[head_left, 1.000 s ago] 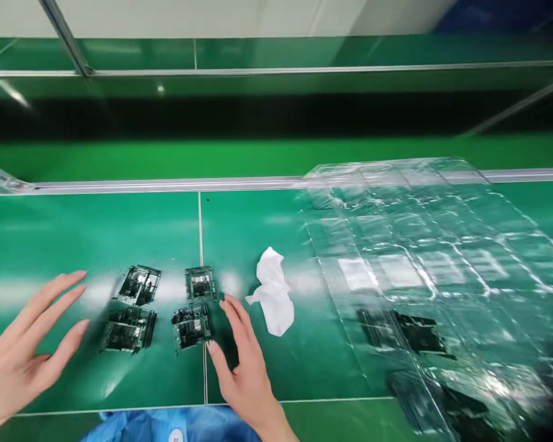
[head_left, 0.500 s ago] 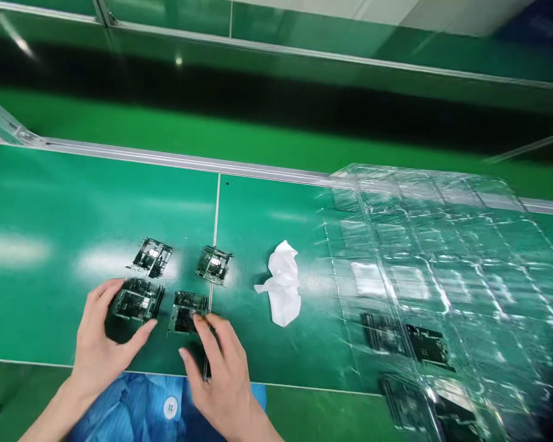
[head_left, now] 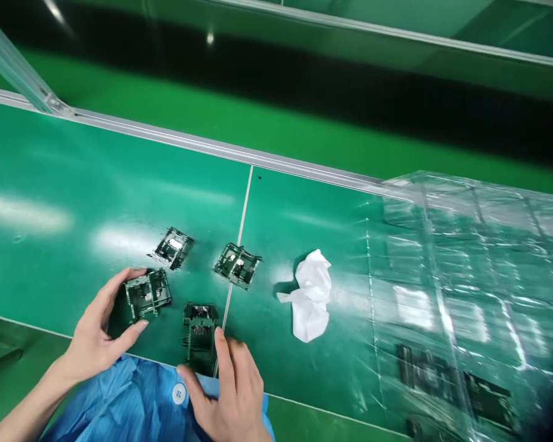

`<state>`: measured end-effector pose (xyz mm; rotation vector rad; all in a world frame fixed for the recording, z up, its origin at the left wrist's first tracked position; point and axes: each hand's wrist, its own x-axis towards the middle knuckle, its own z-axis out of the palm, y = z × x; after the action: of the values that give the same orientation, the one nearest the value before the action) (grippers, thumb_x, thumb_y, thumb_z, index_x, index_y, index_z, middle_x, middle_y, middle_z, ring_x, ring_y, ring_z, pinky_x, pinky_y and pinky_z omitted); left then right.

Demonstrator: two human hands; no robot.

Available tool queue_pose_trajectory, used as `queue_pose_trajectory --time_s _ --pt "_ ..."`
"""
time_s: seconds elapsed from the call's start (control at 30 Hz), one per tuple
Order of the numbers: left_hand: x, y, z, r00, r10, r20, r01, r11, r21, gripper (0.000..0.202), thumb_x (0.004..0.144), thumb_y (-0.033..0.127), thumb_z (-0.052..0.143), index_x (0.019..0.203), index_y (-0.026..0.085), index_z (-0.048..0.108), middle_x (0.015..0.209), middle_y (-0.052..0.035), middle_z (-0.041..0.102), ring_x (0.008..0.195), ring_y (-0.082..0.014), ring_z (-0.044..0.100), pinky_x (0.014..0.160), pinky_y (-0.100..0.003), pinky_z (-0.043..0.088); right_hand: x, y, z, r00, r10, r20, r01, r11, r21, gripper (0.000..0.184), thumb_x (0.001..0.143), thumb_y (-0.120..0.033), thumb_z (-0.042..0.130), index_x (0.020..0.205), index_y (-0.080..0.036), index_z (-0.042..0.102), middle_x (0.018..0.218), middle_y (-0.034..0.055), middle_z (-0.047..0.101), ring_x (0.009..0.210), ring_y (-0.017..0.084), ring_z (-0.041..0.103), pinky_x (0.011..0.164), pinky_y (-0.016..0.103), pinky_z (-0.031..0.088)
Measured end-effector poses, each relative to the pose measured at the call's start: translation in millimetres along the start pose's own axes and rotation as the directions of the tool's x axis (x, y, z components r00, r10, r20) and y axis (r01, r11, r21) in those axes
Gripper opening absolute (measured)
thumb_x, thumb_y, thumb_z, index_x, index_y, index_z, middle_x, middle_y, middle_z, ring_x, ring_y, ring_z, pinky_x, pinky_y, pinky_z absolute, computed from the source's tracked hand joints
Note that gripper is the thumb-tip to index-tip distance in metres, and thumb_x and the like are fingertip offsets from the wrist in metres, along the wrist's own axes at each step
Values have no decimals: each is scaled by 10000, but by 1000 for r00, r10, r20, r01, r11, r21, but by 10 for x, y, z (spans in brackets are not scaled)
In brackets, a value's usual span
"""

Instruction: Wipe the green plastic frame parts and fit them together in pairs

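Left hand clamped on near-left module, right hand pinching near-right module; rear-left module, rear-right module untouched on bench.

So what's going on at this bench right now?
A person works bare-handed at a green bench. The left hand grips one small dark module; the right hand pinches a second module beside it. Just beyond lie two more modules, untouched. A crumpled white wipe sits to their right, next to clear plastic trays.
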<state>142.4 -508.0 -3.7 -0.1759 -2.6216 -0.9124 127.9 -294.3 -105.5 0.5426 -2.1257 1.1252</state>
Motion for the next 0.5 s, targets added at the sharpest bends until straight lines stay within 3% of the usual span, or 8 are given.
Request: queue_pose_trajectory --time_s 0.13,0.2,0.27,0.4,0.5 --pt "17 -35 -25 997 -5 80 3 1000 23 711 857 150 644 1497 222 342 1414 -139 535 1337 -219 499 1119 -314 418 87 117 -63 988 -49 149 17 978 210 674 958 -318 521 1538 -102 253 1341 233 500 1252 348 522 905 490 579" --pt "38 -11 -40 992 3 128 0 1000 -23 713 870 177 626 1510 215 315 1457 -149 492 1377 -236 451 1150 -346 384 178 193 -71 961 -125 246 36 941 335 659 967 -288 492 1544 -108 230 1428 207 459 1359 323 442 1022 496 526" --pt "75 36 -28 989 -13 144 32 992 -124 671 898 211 591 1510 220 315 1488 -133 464 1397 -218 423 1148 -308 385 236 244 -56 941 -150 304 20 919 393 657 978 -301 500 1550 -140 220 1403 165 509 1355 275 461 1073 458 499" --pt "211 130 94 992 -121 35 126 938 -324 406 937 185 535 1337 258 544 1408 -63 563 1342 -179 492 1078 -245 449 235 267 -6 941 -23 338 -120 911 394 684 973 -318 544 1550 -179 203 1399 157 527 1334 261 495 1063 437 510" --pt "321 173 200 992 -113 -64 84 932 -352 215 932 147 540 1069 237 680 1211 -28 690 1249 -174 576 1059 -278 470 212 245 -1 938 75 337 -216 889 403 711 962 -351 570 1546 -197 193 1389 167 536 1313 278 518 1025 450 536"
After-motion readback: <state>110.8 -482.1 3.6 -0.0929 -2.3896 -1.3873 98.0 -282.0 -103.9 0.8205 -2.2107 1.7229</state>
